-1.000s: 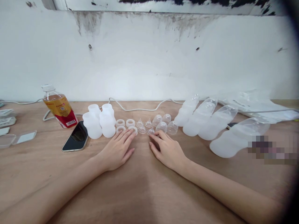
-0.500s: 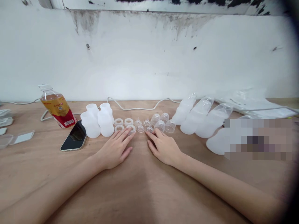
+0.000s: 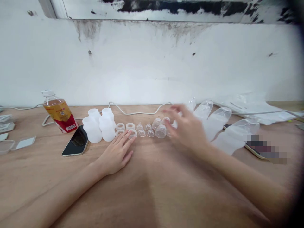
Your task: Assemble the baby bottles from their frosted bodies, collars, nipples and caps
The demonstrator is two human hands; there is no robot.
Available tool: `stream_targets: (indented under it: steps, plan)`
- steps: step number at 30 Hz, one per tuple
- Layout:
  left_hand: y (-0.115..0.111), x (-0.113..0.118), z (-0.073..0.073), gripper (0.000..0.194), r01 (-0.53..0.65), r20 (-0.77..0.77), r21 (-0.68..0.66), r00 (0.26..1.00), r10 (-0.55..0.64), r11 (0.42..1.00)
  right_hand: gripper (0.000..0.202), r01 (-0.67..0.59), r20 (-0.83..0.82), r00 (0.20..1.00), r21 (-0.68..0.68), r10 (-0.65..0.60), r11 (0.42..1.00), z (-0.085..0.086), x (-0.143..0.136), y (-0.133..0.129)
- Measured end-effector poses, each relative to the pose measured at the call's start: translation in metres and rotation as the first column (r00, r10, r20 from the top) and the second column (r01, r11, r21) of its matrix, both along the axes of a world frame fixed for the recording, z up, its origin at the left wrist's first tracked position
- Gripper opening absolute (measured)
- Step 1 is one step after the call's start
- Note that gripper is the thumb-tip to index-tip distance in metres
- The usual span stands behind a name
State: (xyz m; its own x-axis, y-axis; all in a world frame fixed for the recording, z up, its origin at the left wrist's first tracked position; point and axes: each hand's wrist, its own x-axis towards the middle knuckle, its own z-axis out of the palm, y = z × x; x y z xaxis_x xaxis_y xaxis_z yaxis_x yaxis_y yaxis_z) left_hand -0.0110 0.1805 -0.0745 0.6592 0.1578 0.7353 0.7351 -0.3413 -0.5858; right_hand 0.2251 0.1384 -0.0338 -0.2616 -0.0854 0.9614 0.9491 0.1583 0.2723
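Observation:
My left hand lies flat on the table, fingers stretched out. Its fingertips reach the front of the white rings. My right hand is raised and blurred by motion, fingers apart, with nothing visible in it. It hides part of the clear dome caps and of the bottles behind. Between the hands stand several clear bottle nipples. White frosted bottle bodies stand left of the rings. To the right, capped baby bottles lean in a row.
A drink bottle with a red and gold label stands at the left beside a phone. Small clear cases lie at the far left. A white cable runs along the wall. A plastic bag and another phone are at the right.
My right hand has lifted from beside the nipples and moved right and up, over the dome caps toward the capped bottles. My left hand has stayed by the rings.

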Motion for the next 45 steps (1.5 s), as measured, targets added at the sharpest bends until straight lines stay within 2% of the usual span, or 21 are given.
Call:
stream_targets:
  steps: [1,3,5,8,10,11,13,14,15,16,17,19,22,26,29,33,39,42,43,45]
  plan:
    - [-0.001,0.001,0.0,0.046,0.002,0.0,0.012,1.0,-0.002,1.0,0.034,0.026,-0.073,0.997,0.055,-0.022,0.998,0.009,0.008,-0.009]
    - [-0.001,0.002,-0.001,0.047,0.009,0.004,0.041,1.0,-0.009,0.999,0.042,0.193,-0.196,0.965,0.075,-0.175,0.978,0.023,0.028,-0.019]
    - [-0.001,0.002,-0.001,0.048,0.024,0.001,0.074,1.0,-0.025,0.997,0.047,0.259,-0.243,0.932,-0.075,-0.27,0.963,0.033,0.047,-0.018]
    - [-0.001,0.002,-0.001,0.047,0.065,-0.031,0.125,0.998,-0.061,0.99,0.04,0.254,-0.23,0.91,-0.348,-0.345,0.902,0.039,0.067,-0.012]
    - [-0.006,0.002,-0.002,0.046,0.121,-0.059,0.175,0.992,-0.112,0.977,0.035,0.276,-0.23,0.894,-0.394,-0.385,0.877,0.037,0.07,-0.019]
    - [-0.011,0.003,-0.003,0.045,0.165,-0.06,0.209,0.986,-0.156,0.964,0.034,0.285,-0.23,0.893,-0.375,-0.386,0.882,0.034,0.067,-0.026]
    - [-0.027,0.009,-0.007,0.048,0.263,-0.008,0.258,0.963,-0.27,0.93,0.035,0.247,-0.17,0.934,-0.324,-0.313,0.913,0.021,0.054,-0.045]
    - [-0.036,0.012,-0.01,0.053,0.314,0.052,0.264,0.939,-0.339,0.912,0.033,0.177,-0.159,0.963,-0.232,-0.216,0.956,0.012,0.044,-0.055]
    - [-0.046,0.017,-0.013,0.063,0.347,0.127,0.224,0.916,-0.38,0.911,0.031,0.055,-0.089,0.994,-0.143,-0.068,0.988,0.003,0.033,-0.063]
    - [-0.055,0.021,-0.017,0.074,0.37,0.18,0.166,0.9,-0.397,0.914,0.03,-0.111,0.041,0.992,-0.17,0.12,0.979,-0.008,0.02,-0.068]
    - [-0.063,0.026,-0.02,0.079,0.385,0.211,0.113,0.892,-0.401,0.916,0.024,-0.247,0.094,0.956,-0.248,0.277,0.937,-0.017,0.006,-0.07]
    - [-0.071,0.032,-0.026,0.066,0.407,0.217,-0.037,0.895,-0.391,0.912,0.023,-0.375,0.075,0.897,-0.392,0.435,0.84,-0.033,-0.017,-0.065]
    - [-0.067,0.034,-0.028,0.039,0.302,0.188,-0.227,0.946,-0.263,0.926,0.022,-0.329,0.046,0.901,-0.575,0.431,0.749,-0.044,-0.037,-0.043]
    - [-0.054,0.031,-0.024,0.036,0.074,-0.042,-0.209,0.996,-0.084,0.975,0.025,-0.249,0.027,0.914,-0.751,0.405,0.611,-0.045,-0.037,-0.019]
    - [-0.054,0.029,-0.019,0.038,0.033,-0.104,-0.21,0.993,-0.056,0.977,0.025,-0.277,-0.007,0.896,-0.791,0.445,0.546,-0.042,-0.033,-0.014]
    - [-0.058,0.029,-0.015,0.041,0.059,-0.049,-0.285,0.996,-0.076,0.957,0.029,-0.263,0.035,0.88,-0.794,0.474,0.547,-0.036,-0.025,-0.019]
    - [-0.063,0.032,-0.01,0.041,0.267,0.12,-0.477,0.964,-0.239,0.837,0.026,-0.195,0.106,0.88,-0.808,0.463,0.556,-0.029,-0.021,-0.034]
    - [-0.065,0.029,-0.005,0.039,0.284,0.114,-0.503,0.958,-0.263,0.816,0.026,-0.176,0.154,0.856,-0.81,0.493,0.559,-0.024,-0.018,-0.04]
    - [-0.065,0.025,-0.002,0.043,0.27,0.085,-0.508,0.961,-0.264,0.818,0.024,-0.155,0.192,0.844,-0.806,0.501,0.571,-0.021,-0.015,-0.041]
    - [-0.065,0.016,0.005,0.055,0.231,0.057,-0.495,0.971,-0.234,0.838,0.021,-0.123,0.262,0.839,-0.762,0.477,0.636,-0.014,-0.003,-0.04]
